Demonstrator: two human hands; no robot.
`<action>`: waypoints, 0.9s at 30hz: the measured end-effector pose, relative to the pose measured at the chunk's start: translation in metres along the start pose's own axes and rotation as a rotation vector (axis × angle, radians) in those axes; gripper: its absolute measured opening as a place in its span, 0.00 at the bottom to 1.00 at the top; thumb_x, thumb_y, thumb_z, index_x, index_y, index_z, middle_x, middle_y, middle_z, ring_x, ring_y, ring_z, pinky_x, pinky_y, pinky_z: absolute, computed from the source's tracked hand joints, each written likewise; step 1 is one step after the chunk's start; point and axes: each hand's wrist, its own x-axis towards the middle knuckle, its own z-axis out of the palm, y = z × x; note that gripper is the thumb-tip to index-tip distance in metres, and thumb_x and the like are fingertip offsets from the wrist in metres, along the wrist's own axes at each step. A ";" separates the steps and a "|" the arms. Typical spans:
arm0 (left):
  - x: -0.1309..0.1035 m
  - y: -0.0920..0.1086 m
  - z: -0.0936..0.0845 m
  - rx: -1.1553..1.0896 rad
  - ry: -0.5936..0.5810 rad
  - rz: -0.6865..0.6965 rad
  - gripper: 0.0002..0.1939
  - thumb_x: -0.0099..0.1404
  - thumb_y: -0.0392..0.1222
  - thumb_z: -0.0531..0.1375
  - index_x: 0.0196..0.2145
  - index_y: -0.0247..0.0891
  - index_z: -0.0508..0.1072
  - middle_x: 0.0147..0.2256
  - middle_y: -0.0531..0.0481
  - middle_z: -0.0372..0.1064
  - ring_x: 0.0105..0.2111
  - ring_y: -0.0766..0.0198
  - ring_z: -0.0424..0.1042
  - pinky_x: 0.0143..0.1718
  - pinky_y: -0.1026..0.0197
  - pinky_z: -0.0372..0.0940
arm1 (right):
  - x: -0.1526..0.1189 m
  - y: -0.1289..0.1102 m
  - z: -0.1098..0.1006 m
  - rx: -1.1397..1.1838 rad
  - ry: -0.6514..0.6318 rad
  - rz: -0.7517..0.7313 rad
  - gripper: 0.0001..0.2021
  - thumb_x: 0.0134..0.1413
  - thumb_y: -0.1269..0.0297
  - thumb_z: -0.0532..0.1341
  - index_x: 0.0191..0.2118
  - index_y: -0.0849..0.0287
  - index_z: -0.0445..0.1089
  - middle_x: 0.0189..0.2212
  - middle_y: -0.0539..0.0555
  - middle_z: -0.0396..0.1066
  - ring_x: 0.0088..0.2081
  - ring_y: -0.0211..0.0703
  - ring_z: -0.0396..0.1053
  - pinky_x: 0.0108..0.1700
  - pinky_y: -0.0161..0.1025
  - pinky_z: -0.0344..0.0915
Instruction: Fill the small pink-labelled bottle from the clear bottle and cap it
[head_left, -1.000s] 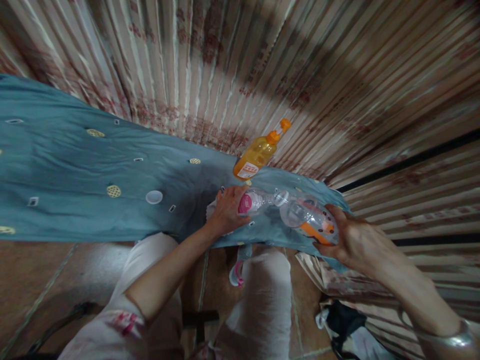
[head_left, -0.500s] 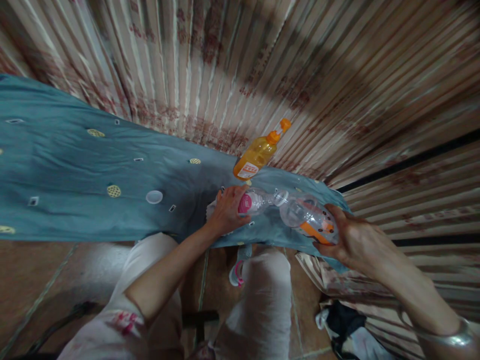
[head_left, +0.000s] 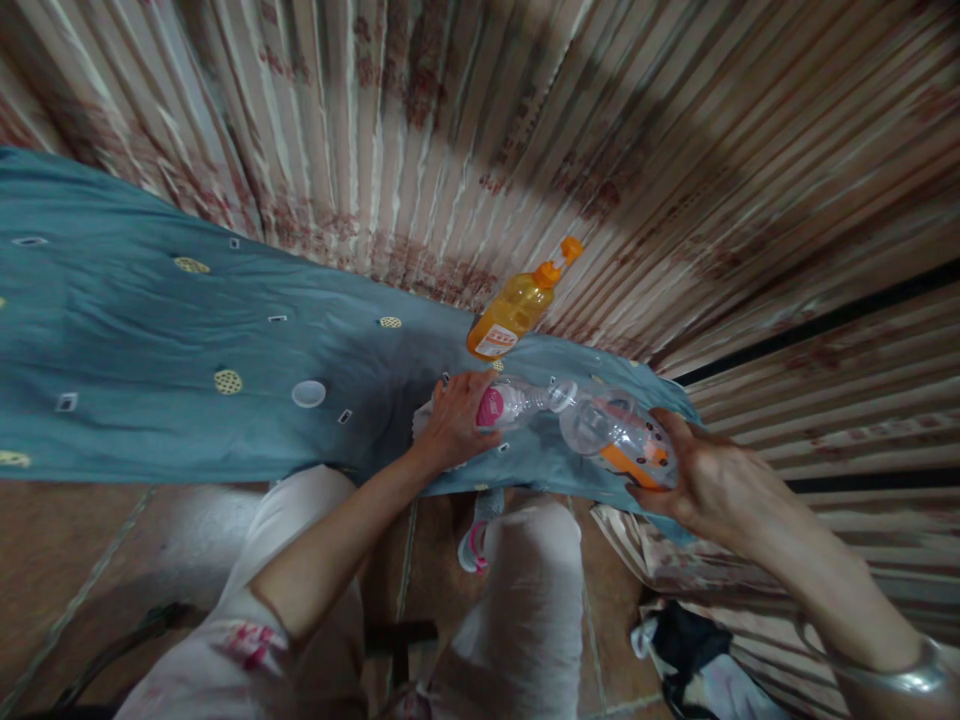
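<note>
My left hand (head_left: 456, 415) is closed around a clear plastic bottle with a pink label (head_left: 513, 404), which lies over the cloth with its neck pointing right. My right hand (head_left: 705, 480) grips a second clear bottle with an orange band and dark spots (head_left: 619, 440), tilted with its neck to the upper left. The two bottle mouths meet or nearly meet between my hands; whether they touch I cannot tell. Just beyond my left hand stands a pump bottle of amber liquid (head_left: 512, 315) with an orange top. A small white round lid or dish (head_left: 308, 394) lies left of my left hand.
A teal cloth with pineapple prints (head_left: 135, 340) covers the long narrow table. Pleated patterned curtains (head_left: 420, 130) hang along its far side and right end. Below are my legs (head_left: 510, 610), a tiled floor (head_left: 67, 560) and a dark and white cloth heap (head_left: 697, 650).
</note>
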 end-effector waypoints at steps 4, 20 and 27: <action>0.000 0.000 0.000 0.006 0.004 0.002 0.44 0.54 0.43 0.68 0.66 0.40 0.58 0.62 0.37 0.63 0.61 0.42 0.63 0.63 0.39 0.55 | 0.000 0.000 0.000 -0.007 -0.002 -0.013 0.23 0.51 0.54 0.64 0.50 0.61 0.64 0.26 0.53 0.75 0.24 0.50 0.74 0.25 0.39 0.60; -0.001 0.001 -0.002 -0.002 -0.019 -0.014 0.44 0.54 0.42 0.68 0.65 0.40 0.57 0.63 0.37 0.63 0.62 0.42 0.62 0.63 0.38 0.54 | -0.002 0.002 0.005 -0.015 -0.023 -0.009 0.27 0.49 0.55 0.66 0.52 0.63 0.64 0.27 0.55 0.76 0.26 0.51 0.75 0.26 0.38 0.62; -0.001 -0.001 -0.002 -0.004 -0.010 -0.010 0.44 0.54 0.43 0.69 0.65 0.39 0.58 0.63 0.37 0.63 0.61 0.41 0.62 0.63 0.37 0.54 | -0.001 0.001 0.007 0.008 -0.037 0.018 0.26 0.51 0.52 0.65 0.52 0.64 0.65 0.26 0.55 0.75 0.26 0.50 0.75 0.28 0.39 0.63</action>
